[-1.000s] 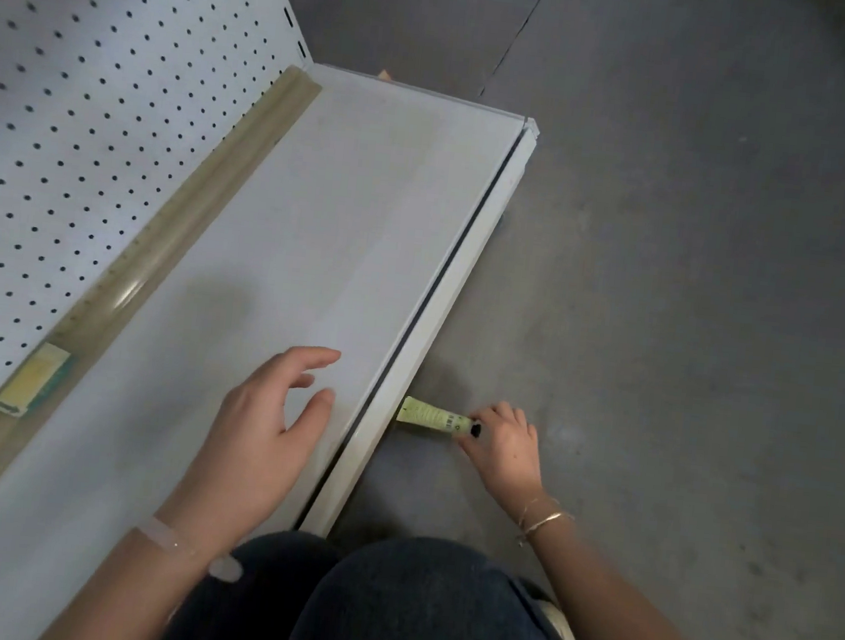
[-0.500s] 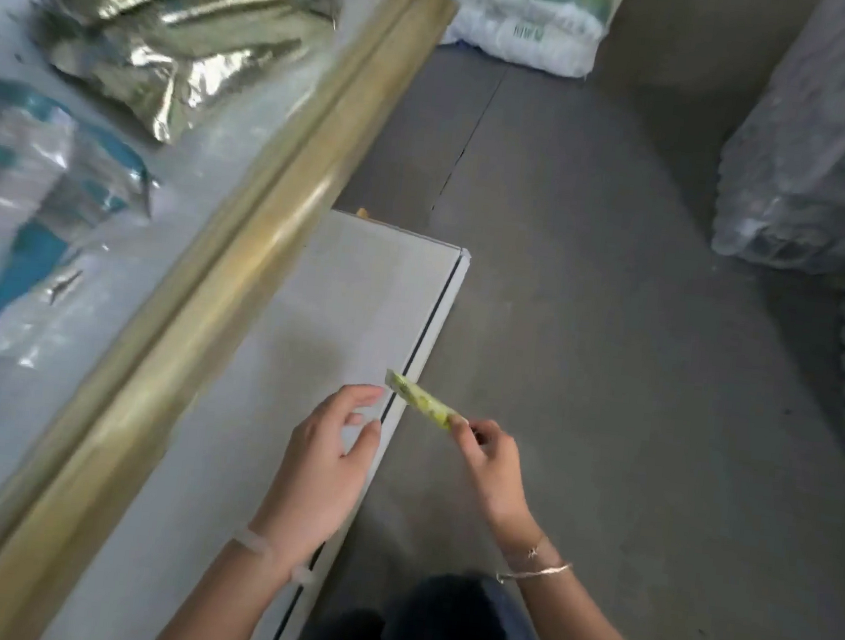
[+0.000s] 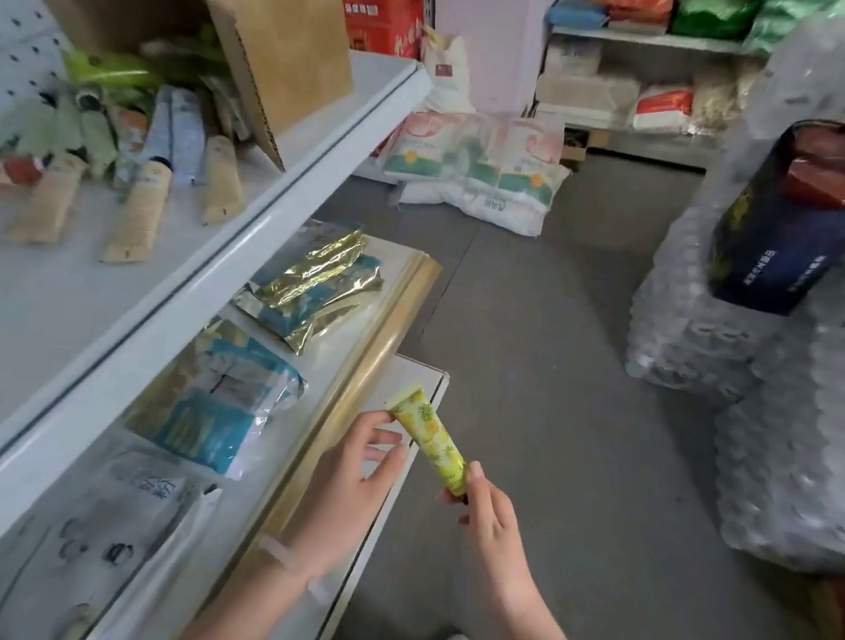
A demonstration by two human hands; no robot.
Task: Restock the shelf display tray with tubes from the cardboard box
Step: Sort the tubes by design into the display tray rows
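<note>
Right hand (image 3: 487,514) pinched cap end of yellow-green tube (image 3: 430,441); left hand (image 3: 351,478), fingers loosely curled, touched tube's flat crimped end with fingertips (image 3: 384,417). One tube held, between both hands, above shelf edge. Long axis diagonal: crimped end up-left toward shelves, cap down-right. Upper shelf (image 3: 290,173) held cardboard box (image 3: 263,20) on its side, mouth open, many tubes spilled (image 3: 140,179) beside it; exact count unclear. Foil packets (image 3: 310,283) lay on shelf below.
</note>
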